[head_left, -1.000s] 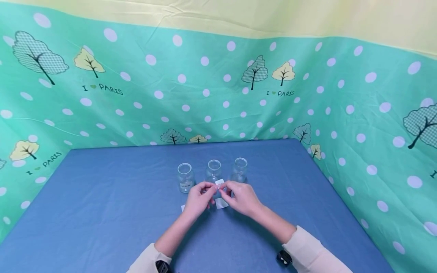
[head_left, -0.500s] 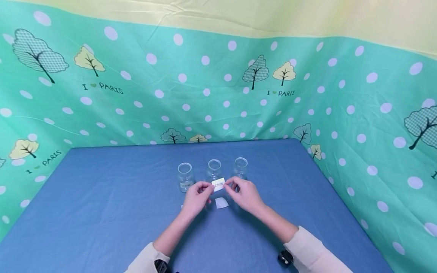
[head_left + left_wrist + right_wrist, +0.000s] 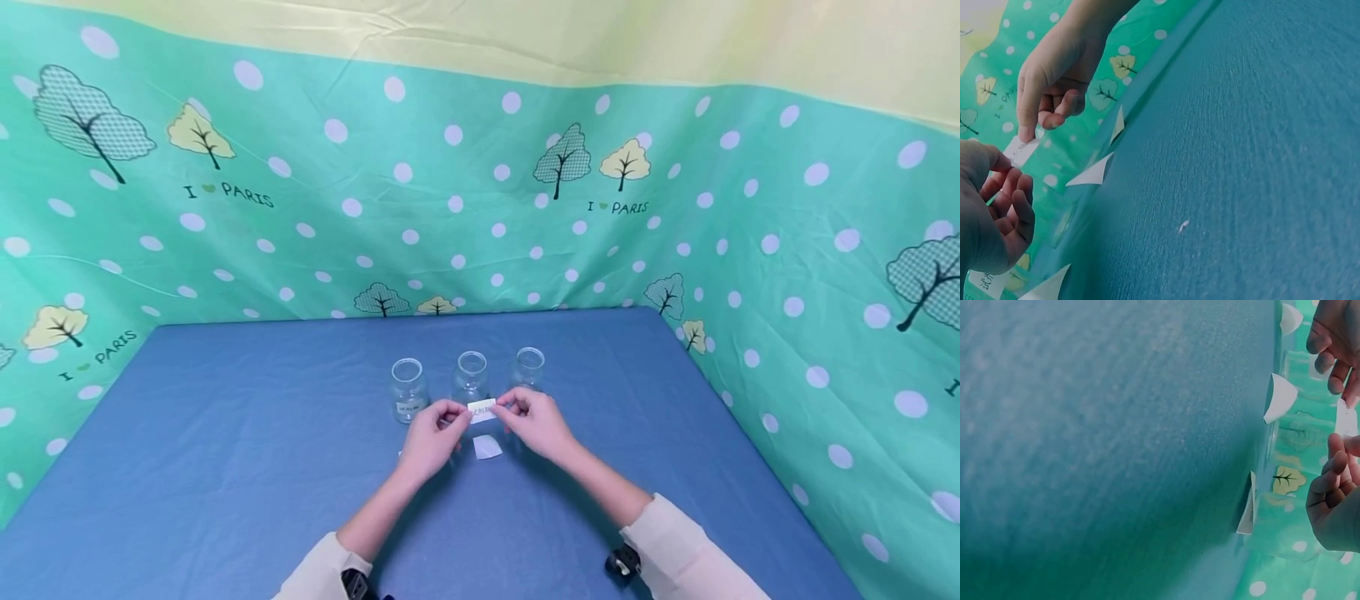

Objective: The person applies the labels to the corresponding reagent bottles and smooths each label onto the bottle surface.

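Observation:
A small white label (image 3: 482, 410) with dark printed characters is stretched between my two hands, just in front of the middle glass jar (image 3: 471, 379). My left hand (image 3: 432, 437) pinches its left end between thumb and fingertips. The right end is pinched by my right hand (image 3: 538, 427). In the left wrist view the label (image 3: 1021, 150) spans the gap between the hands. Whether it touches the jar, I cannot tell. The left jar (image 3: 407, 383) carries a similar label on its front. My right hand partly hides the right jar (image 3: 529, 367).
Below the held label lies a white paper piece (image 3: 487, 447) on the blue cloth (image 3: 262, 467). Another paper piece (image 3: 1047, 287) lies near the left hand, and a third piece (image 3: 1117, 125) stands edge-up farther along. A dotted green curtain (image 3: 420, 192) surrounds the table's back and right side.
The label, mostly hidden by the fingers a second ago, has been turned and spread out between both hands, printed side visible. It has tilted a little more since. The jars have not moved.

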`<control>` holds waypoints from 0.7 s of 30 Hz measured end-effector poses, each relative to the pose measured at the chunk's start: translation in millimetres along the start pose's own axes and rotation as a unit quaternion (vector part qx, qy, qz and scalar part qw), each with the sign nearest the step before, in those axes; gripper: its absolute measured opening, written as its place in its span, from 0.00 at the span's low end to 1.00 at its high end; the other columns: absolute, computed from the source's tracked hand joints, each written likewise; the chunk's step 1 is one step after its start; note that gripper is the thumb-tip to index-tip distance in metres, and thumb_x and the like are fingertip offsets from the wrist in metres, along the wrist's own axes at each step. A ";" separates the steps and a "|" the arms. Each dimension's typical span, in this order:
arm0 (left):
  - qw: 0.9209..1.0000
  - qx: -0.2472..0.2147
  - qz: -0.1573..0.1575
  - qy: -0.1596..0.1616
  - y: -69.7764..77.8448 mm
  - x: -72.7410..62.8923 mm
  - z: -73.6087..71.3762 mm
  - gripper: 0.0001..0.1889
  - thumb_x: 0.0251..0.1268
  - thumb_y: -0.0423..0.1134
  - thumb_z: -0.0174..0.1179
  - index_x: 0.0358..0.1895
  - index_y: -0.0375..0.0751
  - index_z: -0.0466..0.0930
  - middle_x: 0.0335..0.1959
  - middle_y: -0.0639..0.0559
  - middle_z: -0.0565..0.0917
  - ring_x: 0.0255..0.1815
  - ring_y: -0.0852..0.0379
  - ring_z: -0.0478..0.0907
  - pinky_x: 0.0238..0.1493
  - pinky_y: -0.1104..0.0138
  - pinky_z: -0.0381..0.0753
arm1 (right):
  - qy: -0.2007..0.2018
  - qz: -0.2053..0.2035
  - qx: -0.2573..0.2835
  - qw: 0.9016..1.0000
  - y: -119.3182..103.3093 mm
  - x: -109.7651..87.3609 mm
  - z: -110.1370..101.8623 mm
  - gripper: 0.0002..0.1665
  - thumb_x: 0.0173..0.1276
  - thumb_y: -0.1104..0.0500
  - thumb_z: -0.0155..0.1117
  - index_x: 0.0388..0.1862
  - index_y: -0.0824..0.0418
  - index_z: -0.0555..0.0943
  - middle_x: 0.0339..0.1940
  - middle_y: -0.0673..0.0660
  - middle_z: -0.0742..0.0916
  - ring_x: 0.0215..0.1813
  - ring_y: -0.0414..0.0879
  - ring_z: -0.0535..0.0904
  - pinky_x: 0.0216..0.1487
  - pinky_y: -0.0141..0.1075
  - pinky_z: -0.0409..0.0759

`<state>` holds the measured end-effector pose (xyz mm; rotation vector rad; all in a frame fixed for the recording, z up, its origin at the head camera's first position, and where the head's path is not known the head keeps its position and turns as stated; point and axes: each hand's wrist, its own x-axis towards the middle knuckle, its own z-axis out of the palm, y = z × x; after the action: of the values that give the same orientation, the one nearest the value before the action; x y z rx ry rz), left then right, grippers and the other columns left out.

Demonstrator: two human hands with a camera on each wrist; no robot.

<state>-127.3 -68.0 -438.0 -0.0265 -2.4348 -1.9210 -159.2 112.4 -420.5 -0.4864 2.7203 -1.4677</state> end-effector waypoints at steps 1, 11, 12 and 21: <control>1.000 0.006 0.003 0.001 0.3 0.0 -0.4 0.08 0.61 0.38 0.60 0.36 0.36 0.80 0.26 0.46 0.80 0.17 0.53 0.77 0.18 0.68 0.74 | -0.001 0.000 -0.001 1.000 0.3 0.4 0.3 0.06 0.62 0.57 0.66 0.33 0.59 0.82 0.16 0.57 0.82 0.16 0.38 0.72 0.17 0.28 0.66; 0.994 0.095 0.048 0.025 1.7 2.8 -1.9 0.06 0.58 0.38 0.62 0.33 0.39 0.81 0.25 0.51 0.81 0.19 0.64 0.72 0.26 0.73 0.73 | -0.004 -0.009 -0.021 1.000 3.7 5.8 3.2 0.07 0.62 0.56 0.66 0.33 0.58 0.82 0.14 0.51 0.80 0.16 0.37 0.70 0.19 0.28 0.66; 0.993 0.105 0.051 0.028 1.6 3.3 -1.9 0.06 0.58 0.39 0.63 0.32 0.40 0.81 0.25 0.51 0.81 0.19 0.65 0.72 0.26 0.73 0.72 | -0.004 -0.008 -0.026 1.000 3.8 6.6 3.5 0.07 0.62 0.56 0.66 0.33 0.58 0.82 0.14 0.51 0.80 0.16 0.37 0.70 0.20 0.28 0.66; 0.982 0.168 0.068 0.053 1.4 6.5 -2.1 0.06 0.57 0.42 0.63 0.31 0.43 0.81 0.24 0.54 0.81 0.19 0.66 0.70 0.25 0.73 0.69 | 0.005 -0.021 -0.046 0.999 4.4 11.6 5.7 0.06 0.61 0.57 0.66 0.32 0.59 0.83 0.16 0.51 0.81 0.18 0.36 0.70 0.23 0.28 0.68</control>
<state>-133.7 -69.9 -435.9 -0.0746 -2.5742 -1.4013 -170.5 106.9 -425.7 -0.5440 2.8123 -1.3636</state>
